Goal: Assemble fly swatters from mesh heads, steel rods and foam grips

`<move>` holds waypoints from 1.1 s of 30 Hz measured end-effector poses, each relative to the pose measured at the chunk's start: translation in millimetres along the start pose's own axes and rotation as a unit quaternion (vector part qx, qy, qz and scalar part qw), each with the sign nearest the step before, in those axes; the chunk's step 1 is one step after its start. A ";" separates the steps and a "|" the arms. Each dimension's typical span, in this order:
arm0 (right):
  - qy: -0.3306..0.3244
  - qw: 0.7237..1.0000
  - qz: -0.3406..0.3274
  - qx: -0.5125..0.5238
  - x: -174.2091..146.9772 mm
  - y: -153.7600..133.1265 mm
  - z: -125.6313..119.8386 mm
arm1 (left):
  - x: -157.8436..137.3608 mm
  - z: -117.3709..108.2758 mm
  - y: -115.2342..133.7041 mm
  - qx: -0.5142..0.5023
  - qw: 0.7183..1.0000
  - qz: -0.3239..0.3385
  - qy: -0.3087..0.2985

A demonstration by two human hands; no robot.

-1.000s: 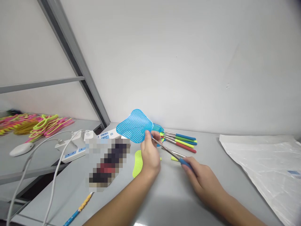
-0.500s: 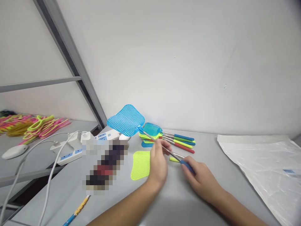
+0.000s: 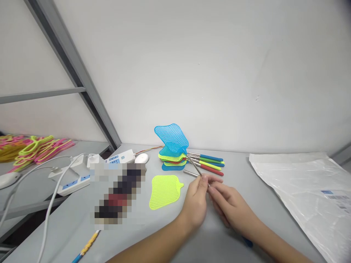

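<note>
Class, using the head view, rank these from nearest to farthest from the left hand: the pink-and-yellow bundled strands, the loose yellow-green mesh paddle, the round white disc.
1. Loose yellow-green mesh paddle: lying flat, just left of the left hand.
2. Round white disc: farther left and farther back.
3. Pink-and-yellow bundled strands: at the far left.

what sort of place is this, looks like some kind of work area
Probably a workroom or packing corner, though it could be an ordinary office. A pile of fly swatters and a white plastic bag lie on a grey table, with power strips at the left.
</note>
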State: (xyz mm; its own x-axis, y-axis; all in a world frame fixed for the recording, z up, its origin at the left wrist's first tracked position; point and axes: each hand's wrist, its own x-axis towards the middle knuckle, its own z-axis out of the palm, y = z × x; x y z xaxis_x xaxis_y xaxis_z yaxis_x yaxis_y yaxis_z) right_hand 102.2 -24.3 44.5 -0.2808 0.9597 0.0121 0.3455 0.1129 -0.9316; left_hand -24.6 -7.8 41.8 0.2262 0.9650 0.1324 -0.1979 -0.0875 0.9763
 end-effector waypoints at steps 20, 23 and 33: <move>-0.026 0.983 -0.065 -0.172 -1.4 -1.6 -6.0 | 36.9 -43.1 24.5 -0.126 0.954 0.130 0.238; 0.002 0.979 -0.076 -0.187 0.6 1.9 -11.2 | 21.2 -24.1 10.9 -0.048 0.979 0.073 0.184; 0.046 0.938 -0.136 -0.317 2.2 2.8 -31.9 | 3.8 -7.2 -0.8 0.006 0.993 0.048 0.110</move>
State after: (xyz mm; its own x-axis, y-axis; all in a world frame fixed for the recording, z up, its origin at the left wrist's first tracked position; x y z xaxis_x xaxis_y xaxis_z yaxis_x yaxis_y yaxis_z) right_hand 131.0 -13.6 53.5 -0.3671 0.8880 0.2768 0.7429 0.4590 -0.4873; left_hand -30.4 -2.3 40.2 -0.0075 0.9825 0.1860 -0.1976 -0.1838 0.9629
